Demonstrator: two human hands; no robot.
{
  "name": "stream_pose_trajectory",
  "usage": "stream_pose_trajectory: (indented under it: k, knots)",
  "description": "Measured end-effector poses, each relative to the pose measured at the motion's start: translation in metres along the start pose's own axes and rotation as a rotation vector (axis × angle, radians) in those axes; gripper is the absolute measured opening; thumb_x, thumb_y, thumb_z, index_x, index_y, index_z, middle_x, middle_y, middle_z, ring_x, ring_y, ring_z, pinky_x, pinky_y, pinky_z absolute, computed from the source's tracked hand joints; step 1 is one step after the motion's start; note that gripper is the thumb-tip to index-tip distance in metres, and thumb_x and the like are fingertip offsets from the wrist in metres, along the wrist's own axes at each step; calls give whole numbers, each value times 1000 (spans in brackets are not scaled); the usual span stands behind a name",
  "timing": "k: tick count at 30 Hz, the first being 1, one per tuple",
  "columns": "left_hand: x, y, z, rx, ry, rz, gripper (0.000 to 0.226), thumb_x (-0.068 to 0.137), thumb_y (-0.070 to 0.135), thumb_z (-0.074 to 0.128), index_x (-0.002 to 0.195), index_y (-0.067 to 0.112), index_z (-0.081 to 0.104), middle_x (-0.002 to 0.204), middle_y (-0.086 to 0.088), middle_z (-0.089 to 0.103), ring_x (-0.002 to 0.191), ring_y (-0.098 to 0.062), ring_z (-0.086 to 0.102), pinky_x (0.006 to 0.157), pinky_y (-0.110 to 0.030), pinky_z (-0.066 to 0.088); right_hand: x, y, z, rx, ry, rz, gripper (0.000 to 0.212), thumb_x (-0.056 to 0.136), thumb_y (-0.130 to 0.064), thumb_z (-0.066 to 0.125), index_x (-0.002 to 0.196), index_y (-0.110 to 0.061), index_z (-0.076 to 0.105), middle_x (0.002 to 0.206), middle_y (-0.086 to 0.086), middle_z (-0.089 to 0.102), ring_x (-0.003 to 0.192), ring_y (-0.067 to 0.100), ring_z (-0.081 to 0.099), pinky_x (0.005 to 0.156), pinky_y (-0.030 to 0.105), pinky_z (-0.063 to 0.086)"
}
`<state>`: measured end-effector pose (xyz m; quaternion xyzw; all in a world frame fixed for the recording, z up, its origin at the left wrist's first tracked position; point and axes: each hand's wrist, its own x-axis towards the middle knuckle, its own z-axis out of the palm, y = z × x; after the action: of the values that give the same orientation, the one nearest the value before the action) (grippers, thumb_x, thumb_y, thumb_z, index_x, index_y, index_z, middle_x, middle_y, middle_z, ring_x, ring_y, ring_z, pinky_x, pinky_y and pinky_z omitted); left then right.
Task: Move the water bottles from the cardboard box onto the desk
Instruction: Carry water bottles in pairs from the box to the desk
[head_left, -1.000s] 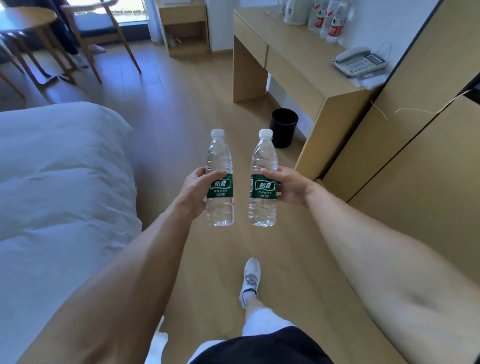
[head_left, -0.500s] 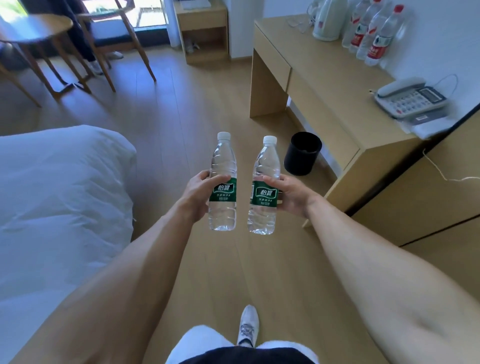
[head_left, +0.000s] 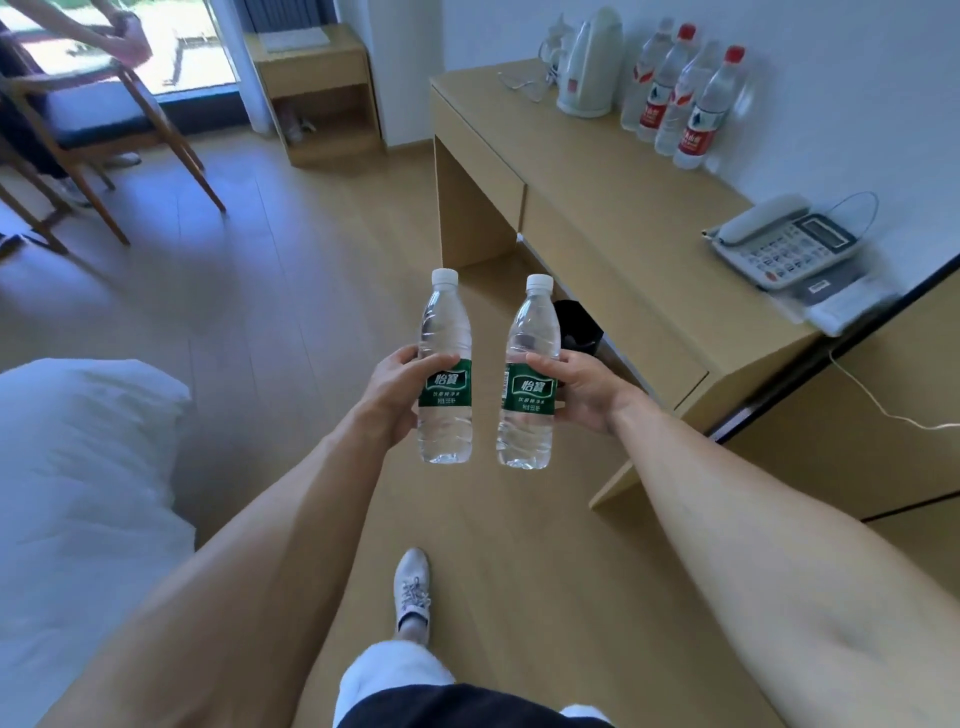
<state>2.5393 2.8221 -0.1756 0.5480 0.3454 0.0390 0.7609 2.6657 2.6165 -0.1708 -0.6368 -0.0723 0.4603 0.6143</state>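
I hold two clear water bottles with green labels and white caps upright over the wooden floor. My left hand (head_left: 390, 397) grips the left bottle (head_left: 444, 332) around its label. My right hand (head_left: 582, 395) grips the right bottle (head_left: 531, 338) the same way. The two bottles are a small gap apart. The light wooden desk (head_left: 613, 208) stands ahead on the right, its near corner just beyond my right hand. The cardboard box is out of view.
On the desk stand a white kettle (head_left: 589, 65), several red-labelled bottles (head_left: 680, 98) by the wall and a phone (head_left: 784, 241). A black bin (head_left: 579, 325) sits under the desk. A white bed (head_left: 78, 493) fills the left; chairs (head_left: 104, 130) and a person stand far left.
I have walked forward with both bottles held the same way. The desk and its phone, kettle and bottles have come closer and shifted lower in view.
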Motion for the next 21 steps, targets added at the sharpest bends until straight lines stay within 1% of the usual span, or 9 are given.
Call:
stream_pose_trajectory:
  k: [3, 7, 9, 11, 12, 15, 17, 19, 21]
  knots:
    - [48, 27, -3, 21, -39, -13, 34, 80, 17, 82, 111, 10, 68, 97, -9, 75, 73, -15, 75, 57, -36, 58, 36, -20, -4, 17, 40, -6, 57, 87, -32, 70, 136, -6, 56, 136, 23, 58, 127, 40, 55, 105, 61, 43]
    - [108, 71, -4, 63, -125, -16, 39, 79, 16, 82, 115, 9, 68, 94, -8, 75, 75, -17, 75, 63, -39, 59, 83, -50, -8, 86, 102, -30, 68, 76, -35, 80, 133, -5, 58, 133, 23, 60, 126, 42, 55, 105, 63, 42]
    - [136, 94, -3, 82, -161, -7, 39, 80, 15, 81, 116, 8, 68, 93, -8, 75, 76, -17, 75, 65, -39, 60, 104, -67, -10, 120, 135, -57, 70, 74, -35, 84, 131, -5, 59, 126, 22, 64, 121, 40, 59, 105, 63, 43]
    - [162, 114, -1, 96, -202, 3, 39, 80, 15, 81, 116, 7, 68, 94, -9, 74, 77, -19, 74, 66, -40, 60, 121, -83, -12, 144, 143, -80, 68, 73, -36, 82, 130, -5, 59, 117, 18, 68, 111, 35, 64, 104, 62, 44]
    - [175, 123, 1, 104, -223, 4, 39, 80, 15, 81, 117, 7, 68, 96, -10, 74, 78, -19, 74, 67, -40, 59, 128, -91, -15, 156, 150, -86, 69, 73, -36, 82, 130, -6, 59, 116, 17, 68, 110, 34, 65, 103, 62, 45]
    - [212, 144, 12, 127, -285, 2, 39, 81, 15, 80, 117, 7, 68, 98, -12, 73, 83, -23, 73, 68, -41, 59, 146, -110, -30, 198, 204, -93, 75, 73, -34, 84, 134, -1, 56, 127, 24, 64, 120, 41, 60, 104, 63, 44]
    - [237, 156, 25, 136, -318, 3, 40, 81, 15, 80, 118, 7, 67, 101, -13, 72, 86, -26, 73, 72, -42, 59, 160, -121, -45, 217, 236, -99, 69, 79, -31, 78, 136, 1, 54, 132, 27, 59, 125, 44, 56, 105, 64, 42]
    - [261, 166, 40, 138, -347, 9, 42, 80, 15, 80, 119, 5, 67, 102, -14, 71, 88, -27, 72, 74, -42, 59, 174, -131, -62, 216, 267, -101, 62, 84, -30, 75, 134, 1, 55, 125, 23, 64, 120, 40, 59, 103, 61, 45]
    - [285, 174, 56, 145, -366, 16, 44, 80, 15, 81, 120, 5, 66, 104, -16, 71, 89, -28, 71, 78, -45, 60, 190, -141, -81, 210, 303, -105, 58, 85, -32, 74, 132, -2, 58, 117, 17, 67, 115, 35, 61, 101, 57, 49]
